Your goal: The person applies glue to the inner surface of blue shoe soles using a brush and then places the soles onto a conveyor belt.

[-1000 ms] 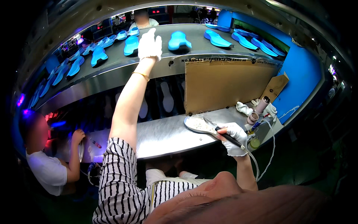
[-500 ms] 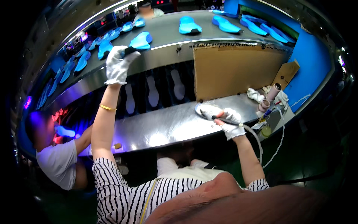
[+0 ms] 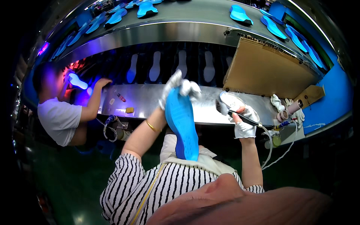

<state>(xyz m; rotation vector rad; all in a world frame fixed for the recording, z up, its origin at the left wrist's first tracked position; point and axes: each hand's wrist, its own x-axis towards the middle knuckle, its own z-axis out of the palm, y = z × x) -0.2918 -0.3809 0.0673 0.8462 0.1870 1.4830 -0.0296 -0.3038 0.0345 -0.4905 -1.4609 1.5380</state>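
Note:
My left hand (image 3: 179,88), in a white glove, grips the upper end of a blue shoe sole (image 3: 182,123). The sole hangs tilted in front of my body, its lower end near my waist. In its white glove, my right hand (image 3: 244,125) is closed around a black-handled brush (image 3: 240,116) with a pale hose running from its end. The dark bristles point up and left, apart from the sole. Just beyond the brush, a white oval piece (image 3: 232,99) lies on the metal ledge (image 3: 150,99); I cannot tell what it is.
Blue soles (image 3: 240,14) lie along the grey conveyor belt (image 3: 191,12) above. Pale soles (image 3: 209,66) stand in the dark lower level. A cardboard sheet (image 3: 270,71) leans at right, near cups (image 3: 283,115) and gloves. At left a co-worker (image 3: 62,116) handles a lit sole.
My left hand has come down from the belt to my front and now holds a blue sole. My right hand has lifted the brush off the white oval piece. The view has shifted.

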